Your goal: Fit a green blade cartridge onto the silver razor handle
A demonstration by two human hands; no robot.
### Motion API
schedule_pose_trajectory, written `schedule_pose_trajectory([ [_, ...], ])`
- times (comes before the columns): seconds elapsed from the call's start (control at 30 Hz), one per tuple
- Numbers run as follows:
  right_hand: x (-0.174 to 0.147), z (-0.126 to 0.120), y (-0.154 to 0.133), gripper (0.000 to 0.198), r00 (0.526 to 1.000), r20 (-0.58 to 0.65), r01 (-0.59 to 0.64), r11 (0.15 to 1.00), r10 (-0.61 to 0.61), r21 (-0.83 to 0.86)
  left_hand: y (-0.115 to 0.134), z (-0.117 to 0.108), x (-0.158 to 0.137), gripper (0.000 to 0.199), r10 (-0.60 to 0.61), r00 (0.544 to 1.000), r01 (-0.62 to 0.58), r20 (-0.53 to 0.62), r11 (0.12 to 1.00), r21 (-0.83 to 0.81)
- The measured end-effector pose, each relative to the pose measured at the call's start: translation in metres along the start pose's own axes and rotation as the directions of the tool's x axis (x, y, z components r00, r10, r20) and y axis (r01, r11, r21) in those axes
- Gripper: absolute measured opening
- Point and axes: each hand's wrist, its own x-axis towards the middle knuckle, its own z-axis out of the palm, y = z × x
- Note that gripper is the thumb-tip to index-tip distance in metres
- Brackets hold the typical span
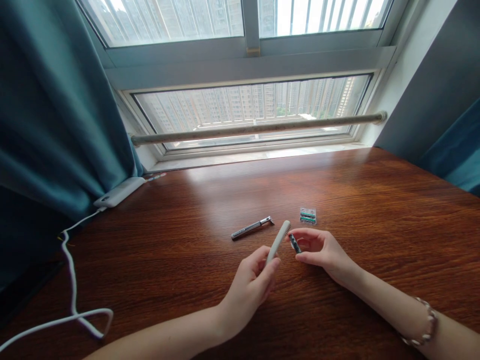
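My left hand [258, 272] is closed around the handle of a pale beige brush [278, 242], like a toothbrush. It is tilted up, its short bristles facing right. Between the thumb and fingers of my right hand [318, 248] is a small dark razor cartridge [295, 244], just right of the bristles; I cannot tell whether they touch. Beyond the brush, a grey razor handle [250, 229] lies on the table with no cartridge on its end. A clear case [308, 216] with green-striped cartridges lies behind my right hand.
The brown wooden table [180, 260] reaches to the window sill. At the left, a white power strip or adapter [120, 192] lies by the blue curtain [56, 100], its white cable [73, 280] looping toward me. A rail [258, 131] crosses the window.
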Motion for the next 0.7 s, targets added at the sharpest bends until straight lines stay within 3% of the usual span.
schedule_pose_trajectory([
  [0.13, -0.006, 0.009, -0.003, 0.042, 0.992, 0.065, 0.127, 0.939, -0.112, -0.32, -0.002, 0.0, 0.005, 0.026, -0.115, 0.993, 0.112, -0.031, 0.991, -0.07],
  [0.27, -0.011, 0.02, -0.004, 0.038, 0.973, 0.086, 0.23, 0.861, -0.215, -0.454, -0.004, 0.0, 0.009, 0.029, -0.172, 0.985, 0.175, 0.03, 0.974, -0.144],
  [0.43, -0.013, 0.025, -0.004, 0.038, 0.967, 0.101, 0.254, 0.871, -0.233, -0.421, -0.006, 0.0, 0.01, 0.029, -0.187, 0.976, 0.209, 0.108, 0.942, -0.262],
  [0.57, -0.012, 0.022, -0.002, 0.041, 0.975, 0.092, 0.219, 0.918, -0.2, -0.33, -0.009, -0.002, 0.011, 0.03, -0.151, 0.963, 0.226, 0.222, 0.902, -0.368],
  [0.7, -0.013, 0.022, -0.003, 0.04, 0.983, 0.089, 0.18, 0.951, -0.163, -0.25, -0.011, -0.002, 0.011, 0.026, -0.118, 0.957, 0.229, 0.267, 0.871, -0.435],
])
